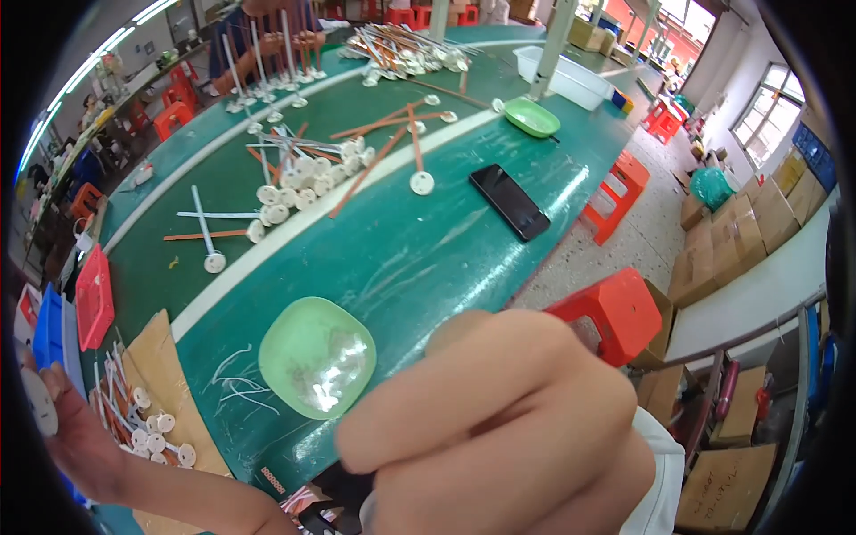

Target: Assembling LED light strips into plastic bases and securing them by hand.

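Note:
At the far left edge, my left hand (80,446) is closed on a white round disc (39,403); whatever joins the disc is out of sight. My right hand (508,410) looms large and close in the lower middle, its fingers curled tight, and anything inside them is hidden. Beside my left forearm, several white discs with white and brown strips (153,437) lie heaped on a cardboard sheet (178,383). A light green bowl (312,348) with small bits in it stands between my hands. White thin scraps (239,390) lie next to it.
More disc-and-strip pieces (303,178) lie along the green table (419,259). Right of them are a black phone (509,202), a small green dish (532,117) and a white tub (571,82). Another person (259,36) works across the table. Red stools (615,312) and cartons (727,250) stand at right.

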Action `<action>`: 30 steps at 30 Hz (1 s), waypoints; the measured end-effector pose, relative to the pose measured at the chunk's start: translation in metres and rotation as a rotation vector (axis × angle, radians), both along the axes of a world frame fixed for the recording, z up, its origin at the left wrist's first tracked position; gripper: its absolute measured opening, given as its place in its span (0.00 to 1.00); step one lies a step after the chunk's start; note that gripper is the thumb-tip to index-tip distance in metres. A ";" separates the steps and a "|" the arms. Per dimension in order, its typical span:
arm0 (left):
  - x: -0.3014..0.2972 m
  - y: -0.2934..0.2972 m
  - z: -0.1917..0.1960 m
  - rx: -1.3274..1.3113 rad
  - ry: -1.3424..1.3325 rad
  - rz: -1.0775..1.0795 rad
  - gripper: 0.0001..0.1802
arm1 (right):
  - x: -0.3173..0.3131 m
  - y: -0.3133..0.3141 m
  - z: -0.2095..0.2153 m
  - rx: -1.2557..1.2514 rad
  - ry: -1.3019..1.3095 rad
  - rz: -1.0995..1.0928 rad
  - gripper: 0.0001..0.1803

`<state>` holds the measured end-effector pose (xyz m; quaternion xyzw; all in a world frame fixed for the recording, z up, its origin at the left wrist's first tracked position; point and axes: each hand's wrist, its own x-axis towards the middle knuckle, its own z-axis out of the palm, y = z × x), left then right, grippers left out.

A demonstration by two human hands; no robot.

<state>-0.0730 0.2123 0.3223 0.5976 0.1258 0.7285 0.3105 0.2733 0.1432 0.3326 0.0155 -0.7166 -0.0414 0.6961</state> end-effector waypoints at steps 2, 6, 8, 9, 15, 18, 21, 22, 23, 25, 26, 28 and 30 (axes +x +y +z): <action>0.002 -0.003 -0.003 0.034 -0.020 0.087 0.37 | 0.008 -0.017 0.002 0.043 0.034 0.007 0.12; 0.013 -0.010 0.001 -0.028 0.189 0.202 0.38 | 0.003 -0.004 0.021 0.119 0.080 -0.053 0.13; 0.022 -0.015 0.003 -0.031 0.217 0.224 0.39 | 0.005 -0.007 0.026 0.142 0.110 -0.088 0.15; 0.029 -0.010 0.002 -0.050 0.248 0.221 0.39 | 0.006 -0.008 0.025 0.141 0.109 -0.107 0.15; 0.027 -0.011 -0.002 -0.060 0.331 0.301 0.40 | 0.021 -0.049 0.007 -0.025 0.010 -0.136 0.11; 0.033 -0.005 -0.003 -0.041 0.355 0.301 0.39 | 0.032 -0.048 0.012 -0.079 -0.044 -0.185 0.10; 0.040 0.001 -0.002 -0.034 0.367 0.278 0.38 | 0.033 -0.044 0.014 -0.126 -0.093 -0.225 0.09; 0.042 0.002 -0.002 -0.039 0.369 0.270 0.38 | 0.039 -0.046 0.016 -0.144 -0.108 -0.235 0.09; 0.043 0.002 -0.002 -0.039 0.373 0.267 0.38 | 0.046 -0.053 0.016 -0.162 -0.123 -0.245 0.08; 0.046 -0.002 0.000 -0.041 0.373 0.300 0.35 | 0.041 -0.046 0.017 -0.201 -0.152 -0.263 0.08; 0.047 -0.003 0.001 -0.044 0.378 0.302 0.35 | 0.048 -0.046 0.020 -0.219 -0.166 -0.267 0.08; 0.044 -0.011 0.007 -0.065 0.337 0.275 0.29 | 0.054 -0.027 0.030 -0.249 -0.198 -0.234 0.08; 0.033 -0.024 0.004 -0.337 0.518 0.470 0.24 | 0.043 -0.035 0.018 -0.266 -0.239 -0.117 0.08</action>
